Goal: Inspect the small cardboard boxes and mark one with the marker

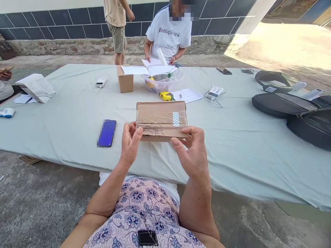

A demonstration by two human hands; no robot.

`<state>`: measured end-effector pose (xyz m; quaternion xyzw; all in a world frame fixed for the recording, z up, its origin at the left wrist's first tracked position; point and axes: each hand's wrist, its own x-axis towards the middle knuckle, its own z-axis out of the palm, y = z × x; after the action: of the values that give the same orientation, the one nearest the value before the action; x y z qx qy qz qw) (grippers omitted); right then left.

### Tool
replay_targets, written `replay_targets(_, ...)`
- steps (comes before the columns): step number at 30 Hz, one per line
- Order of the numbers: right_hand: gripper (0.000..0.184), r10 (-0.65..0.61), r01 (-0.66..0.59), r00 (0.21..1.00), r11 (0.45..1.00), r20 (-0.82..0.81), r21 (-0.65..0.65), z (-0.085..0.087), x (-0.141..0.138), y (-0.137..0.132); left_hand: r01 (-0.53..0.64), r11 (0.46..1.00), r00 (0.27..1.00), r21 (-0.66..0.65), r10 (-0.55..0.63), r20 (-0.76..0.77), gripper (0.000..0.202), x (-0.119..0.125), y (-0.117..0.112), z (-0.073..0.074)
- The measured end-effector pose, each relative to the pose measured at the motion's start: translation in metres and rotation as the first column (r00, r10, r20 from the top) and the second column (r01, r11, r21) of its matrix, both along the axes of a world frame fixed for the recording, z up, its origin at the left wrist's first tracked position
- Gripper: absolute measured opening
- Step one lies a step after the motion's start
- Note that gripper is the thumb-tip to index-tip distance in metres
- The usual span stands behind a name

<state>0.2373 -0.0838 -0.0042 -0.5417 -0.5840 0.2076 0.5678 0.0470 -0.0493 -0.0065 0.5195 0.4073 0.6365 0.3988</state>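
Note:
A flat brown cardboard box (161,119), wrapped in clear tape with a small white patch on top, is held just above the pale green cloth-covered table (64,127). My left hand (130,143) grips its near left corner, thumb on top. At the near right edge, my right hand (192,151) pinches the box with thumb and fingers. Both hands are closed on the box.
A blue phone (107,133) lies left of the box. Beyond are a yellow tape measure (166,96), a clear bowl (162,81), a small upright carton (125,80), papers, chargers and black bags (292,106) at right. One person sits opposite, another stands behind.

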Motion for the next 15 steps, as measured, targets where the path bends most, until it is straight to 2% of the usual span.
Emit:
replay_targets(9,0.035,0.041,-0.037,0.996,0.998,-0.084,0.049,0.0001,0.0013,0.0042,0.051,0.999,0.999,0.017,-0.051,-0.017,0.044,0.0015,0.0016,-0.0092)
replay_targets(15,0.041,0.034,-0.031,0.991,0.999,-0.131,0.026,-0.005,-0.0007,0.0097,0.072,0.997,0.997,0.002,-0.072,-0.017,0.042,0.0026,0.0008,-0.0046)
